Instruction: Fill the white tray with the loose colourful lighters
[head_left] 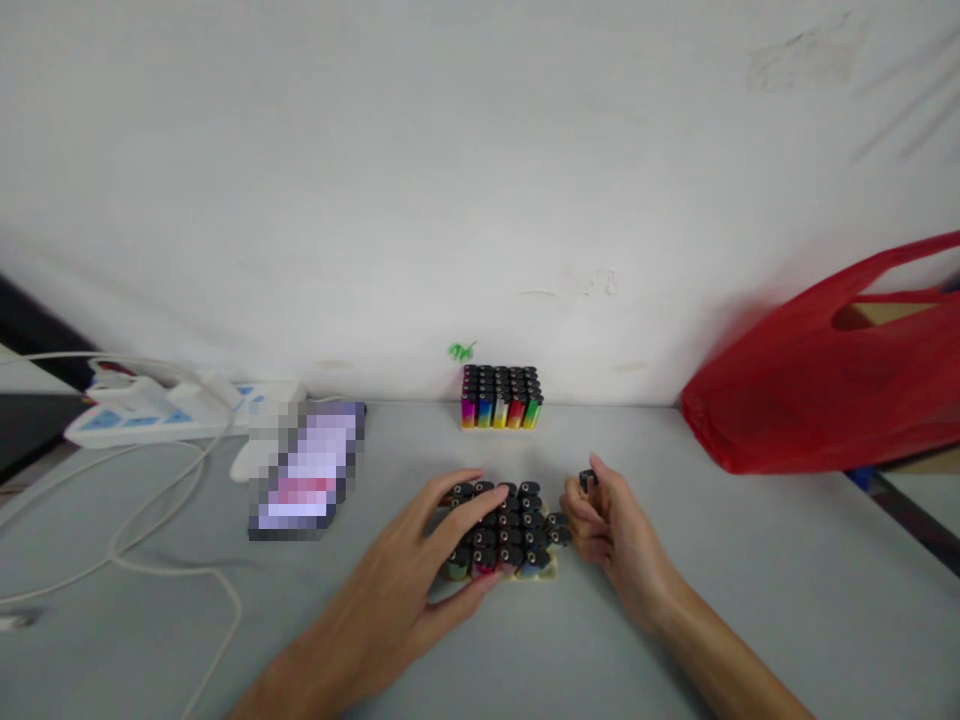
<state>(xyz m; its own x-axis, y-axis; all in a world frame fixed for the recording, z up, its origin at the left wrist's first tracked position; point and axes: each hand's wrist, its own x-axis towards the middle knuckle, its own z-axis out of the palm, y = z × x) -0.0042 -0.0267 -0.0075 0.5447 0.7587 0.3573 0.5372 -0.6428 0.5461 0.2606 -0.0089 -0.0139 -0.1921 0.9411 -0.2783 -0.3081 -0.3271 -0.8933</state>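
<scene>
My left hand spans a tray of lighters with black tops standing upright in rows. Its thumb lies along the near side and its fingers reach over the top and the far side, gripping the group. To the right of the tray, my right hand is closed around a single lighter, whose black top shows between thumb and curled fingers. The pale tray edge shows at the near right corner. Fingers cover part of the left rows.
A second block of colourful lighters stands against the wall. At left lie a phone and a white power strip with loose cables. A red bag sits at the right. A green mark is on the wall.
</scene>
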